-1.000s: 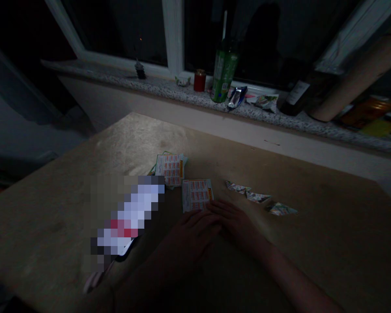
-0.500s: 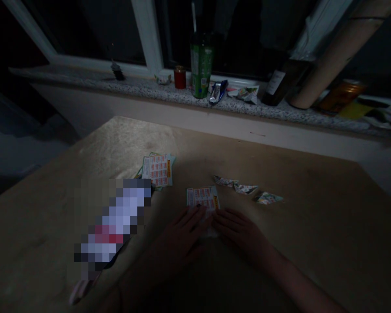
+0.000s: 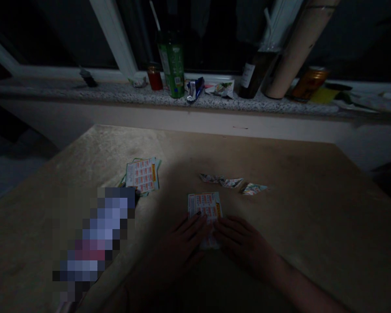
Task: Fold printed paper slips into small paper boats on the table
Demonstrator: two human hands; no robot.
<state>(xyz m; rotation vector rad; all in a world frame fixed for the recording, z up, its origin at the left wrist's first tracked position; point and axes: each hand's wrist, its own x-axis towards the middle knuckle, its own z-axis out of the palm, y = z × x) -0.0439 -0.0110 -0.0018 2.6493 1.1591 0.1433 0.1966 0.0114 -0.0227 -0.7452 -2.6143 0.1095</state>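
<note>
A small printed paper sheet [image 3: 203, 200], white with rows of orange-red blocks and a yellow strip at its right edge, lies on the table in front of me. My left hand [image 3: 185, 239] rests on its lower left part, fingers stretched out. From the other side my right hand [image 3: 240, 239] lies flat, its fingertips on the sheet's right edge. Both hands cover much of the lower half. Just beyond them sit three small folded paper shapes, the rightmost [image 3: 254, 189] a little apart. A stack of similar printed sheets [image 3: 141, 174] lies to the left.
A blurred-out, phone-shaped object [image 3: 99, 232] lies left of my left arm. On the granite windowsill [image 3: 117, 93] stand a green cup [image 3: 174, 65] with a straw, a red jar [image 3: 155, 78], a dark bottle [image 3: 250, 78], a cardboard tube [image 3: 293, 52] and an orange can [image 3: 309, 84]. The light is dim.
The camera view has turned, so the sill and stack appear further left. Both hands stay spread on the sheet, with slightly more of its upper part showing.
</note>
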